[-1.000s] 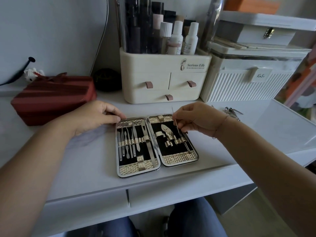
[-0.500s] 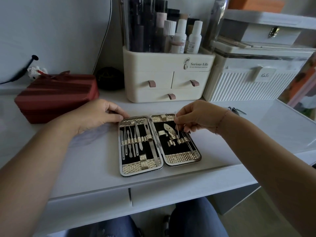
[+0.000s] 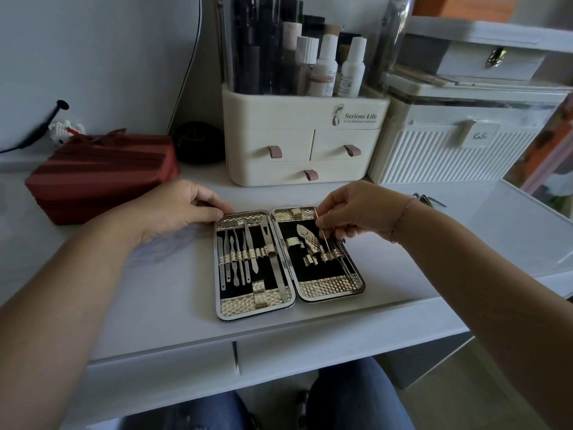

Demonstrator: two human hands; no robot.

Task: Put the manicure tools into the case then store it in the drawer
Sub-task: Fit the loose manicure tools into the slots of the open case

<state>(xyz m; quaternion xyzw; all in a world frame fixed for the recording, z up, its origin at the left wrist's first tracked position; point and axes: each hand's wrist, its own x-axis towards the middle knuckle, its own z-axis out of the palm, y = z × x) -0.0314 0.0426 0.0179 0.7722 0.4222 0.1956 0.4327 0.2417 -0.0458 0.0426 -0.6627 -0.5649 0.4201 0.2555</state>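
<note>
While the case [image 3: 288,262] lies open flat on the desk [image 3: 173,293], hinge running away from the person, the left hand [image 3: 173,212] rests at its far-left corner, fingers loosely curled with the fingertips [image 3: 221,211] touching the rim; it holds nothing, steadying only.

Right hand [image 3: 356,212] hovers over the far part of the right half. Thumb and forefinger are pinched narrow on a thin metal tool [image 3: 322,232], a needle-like pick. Its long axis runs roughly parallel to the hinge, upper end standing above the fingers, lower end pointing toward the gold elastic band [image 3: 325,256] that crosses the right half.

Key relation: the free loop lies just beyond the tool's lower tip, toward the person, beside the cuticle nipper [image 3: 308,242] already seated. Judgement: the next move needs a slide along the tool's own axis, toward the person, under the band. Right hand is the nearer; left stays as anchor.

Left half is largely filled with tools [image 3: 245,259]. More metal tools [image 3: 431,200] lie on the desk behind the right wrist, well apart from the case. Drawer fronts [image 3: 161,377] below the desk edge are closed. Task partway.
</note>
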